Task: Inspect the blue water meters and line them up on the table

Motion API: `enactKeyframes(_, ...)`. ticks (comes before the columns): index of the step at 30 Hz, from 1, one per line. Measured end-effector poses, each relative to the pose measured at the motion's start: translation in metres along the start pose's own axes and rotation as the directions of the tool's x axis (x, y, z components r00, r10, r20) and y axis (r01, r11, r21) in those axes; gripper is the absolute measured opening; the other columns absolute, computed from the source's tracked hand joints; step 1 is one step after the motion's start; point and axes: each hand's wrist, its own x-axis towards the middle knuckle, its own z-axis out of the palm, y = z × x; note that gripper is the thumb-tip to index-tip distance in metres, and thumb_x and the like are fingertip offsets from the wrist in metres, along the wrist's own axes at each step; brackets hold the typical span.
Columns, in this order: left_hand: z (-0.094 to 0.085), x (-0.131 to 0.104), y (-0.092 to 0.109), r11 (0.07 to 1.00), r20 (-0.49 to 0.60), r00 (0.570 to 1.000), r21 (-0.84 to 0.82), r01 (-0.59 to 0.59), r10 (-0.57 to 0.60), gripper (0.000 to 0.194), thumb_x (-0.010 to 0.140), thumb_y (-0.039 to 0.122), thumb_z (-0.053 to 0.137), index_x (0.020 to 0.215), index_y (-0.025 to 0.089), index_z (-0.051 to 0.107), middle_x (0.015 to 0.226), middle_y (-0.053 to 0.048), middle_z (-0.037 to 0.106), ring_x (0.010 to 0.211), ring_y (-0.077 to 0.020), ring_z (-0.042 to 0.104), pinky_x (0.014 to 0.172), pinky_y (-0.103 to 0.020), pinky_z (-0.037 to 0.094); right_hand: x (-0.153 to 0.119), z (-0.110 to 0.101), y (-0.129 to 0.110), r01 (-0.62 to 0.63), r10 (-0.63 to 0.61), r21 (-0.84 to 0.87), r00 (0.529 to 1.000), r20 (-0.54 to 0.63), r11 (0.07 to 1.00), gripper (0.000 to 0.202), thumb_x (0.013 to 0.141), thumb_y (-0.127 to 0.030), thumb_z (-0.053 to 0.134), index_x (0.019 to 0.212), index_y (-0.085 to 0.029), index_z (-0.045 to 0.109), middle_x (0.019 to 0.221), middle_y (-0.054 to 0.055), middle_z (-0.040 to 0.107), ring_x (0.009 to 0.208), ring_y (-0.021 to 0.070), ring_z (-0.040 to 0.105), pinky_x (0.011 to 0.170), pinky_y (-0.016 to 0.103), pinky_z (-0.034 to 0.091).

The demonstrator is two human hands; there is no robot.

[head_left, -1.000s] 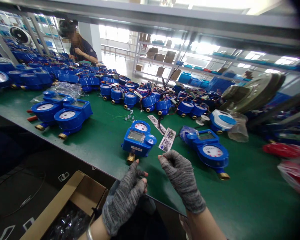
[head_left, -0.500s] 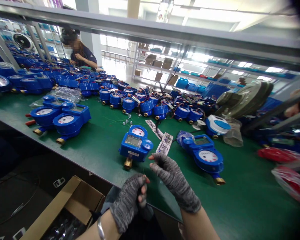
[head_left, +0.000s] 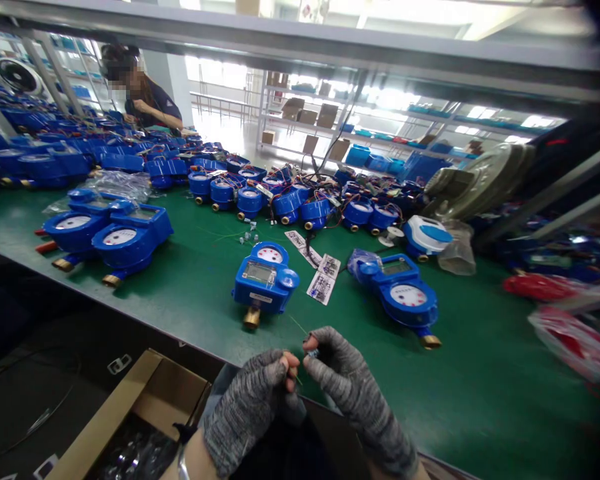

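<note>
Our right hand [head_left: 353, 383] pinches a small bluish piece [head_left: 313, 353] between thumb and fingertip. Just beside it, our left hand [head_left: 247, 403] has its thumb and fingers drawn together; a thin green strand [head_left: 299, 325] shows near both sets of fingertips, but we cannot tell whether the left fingers grip it. Just beyond the left hand, a blue meter [head_left: 264, 275] sits on the green table [head_left: 470, 393], its brass fitting [head_left: 251, 318] towards us. Ahead of the right hand we see printed cards [head_left: 323, 280], and to its right and farther out, another blue meter [head_left: 405, 300]. Well to the left of the left hand stand two more meters [head_left: 133, 237], touching or nearly so. Below and left of that hand is an open cardboard box [head_left: 103, 417].
</note>
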Motion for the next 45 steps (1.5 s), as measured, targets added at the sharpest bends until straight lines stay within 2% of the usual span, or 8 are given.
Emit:
enactKeyframes(2,0.004,0.003,-0.001,1.0,-0.021,1.0,-0.03,-0.003,0.002,0.034,0.069,0.041,0.081,0.085,0.014,0.069,0.073,-0.004,0.061,0.067,-0.0124,0.057,0.063,-0.024,0.047,-0.006,-0.005,0.011,0.019,-0.024,-0.056,0.996,-0.09,0.998,0.025,0.068,-0.034,0.074,0.086,-0.021,0.063,0.082,0.004,0.064,0.07,0.0184,0.059,0.065,0.032,0.052)
enactKeyframes(4,0.008,0.006,-0.003,0.999,-0.069,0.997,-0.031,-0.027,0.024,0.037,0.065,0.041,0.084,0.084,0.013,0.069,0.071,-0.004,0.062,0.065,-0.0128,0.058,0.062,-0.025,0.048,-0.012,-0.01,0.019,0.019,-0.026,-0.059,0.992,-0.12,0.998,0.029,0.068,-0.036,0.076,0.09,-0.022,0.064,0.085,0.004,0.065,0.07,0.019,0.06,0.064,0.032,0.053)
enactKeyframes(7,0.012,0.012,-0.007,0.997,-0.142,0.987,0.002,-0.071,0.071,0.04,0.061,0.041,0.086,0.084,0.012,0.071,0.072,-0.005,0.066,0.064,-0.0138,0.06,0.061,-0.025,0.048,-0.019,-0.013,0.025,0.012,-0.026,-0.072,0.978,-0.205,0.997,0.027,0.072,-0.038,0.075,0.091,-0.022,0.065,0.086,0.006,0.067,0.078,0.0224,0.064,0.071,0.035,0.056)
enactKeyframes(10,0.018,0.014,-0.007,0.994,-0.171,0.98,0.059,-0.095,0.104,0.036,0.064,0.04,0.085,0.085,0.013,0.074,0.077,-0.006,0.07,0.067,-0.0138,0.062,0.063,-0.024,0.049,-0.021,-0.011,0.027,0.005,-0.021,-0.06,0.961,-0.277,0.998,0.029,0.074,-0.04,0.074,0.095,-0.021,0.067,0.091,0.009,0.071,0.085,0.0261,0.067,0.078,0.041,0.057)
enactKeyframes(17,0.032,0.013,0.002,0.947,-0.192,0.952,0.263,-0.182,0.237,0.023,0.072,0.035,0.08,0.083,0.015,0.076,0.082,-0.007,0.075,0.072,-0.0162,0.067,0.07,-0.025,0.053,-0.021,-0.005,0.03,-0.047,0.046,0.001,0.977,-0.207,0.999,0.035,0.074,-0.038,0.076,0.103,-0.02,0.07,0.104,0.012,0.072,0.096,0.0306,0.069,0.089,0.05,0.055)
enactKeyframes(25,0.031,0.015,0.003,0.895,-0.147,0.938,0.377,-0.239,0.313,0.017,0.078,0.031,0.074,0.084,0.015,0.076,0.086,-0.007,0.075,0.079,-0.0177,0.068,0.075,-0.025,0.053,-0.02,-0.001,0.037,-0.01,0.003,-0.038,0.981,-0.192,0.999,0.035,0.077,-0.036,0.072,0.108,-0.021,0.071,0.111,0.013,0.071,0.103,0.0322,0.066,0.097,0.057,0.048)
enactKeyframes(33,0.028,0.019,0.003,0.89,-0.126,0.938,0.377,-0.257,0.324,0.015,0.079,0.03,0.072,0.083,0.016,0.077,0.078,-0.004,0.073,0.07,-0.0135,0.063,0.068,-0.022,0.05,-0.02,-0.001,0.046,0.022,-0.034,-0.061,0.975,-0.219,0.998,0.034,0.079,-0.039,0.071,0.11,-0.026,0.072,0.114,0.011,0.07,0.106,0.034,0.065,0.099,0.061,0.045)
enactKeyframes(45,0.028,0.02,0.001,0.907,-0.149,0.934,0.33,-0.262,0.325,0.016,0.078,0.03,0.074,0.082,0.015,0.076,0.075,-0.004,0.071,0.069,-0.0135,0.062,0.07,-0.023,0.05,-0.02,0.006,0.047,0.073,-0.094,-0.099,0.969,-0.227,0.992,0.029,0.084,-0.038,0.068,0.111,-0.029,0.07,0.113,0.009,0.071,0.104,0.0315,0.066,0.095,0.057,0.049)
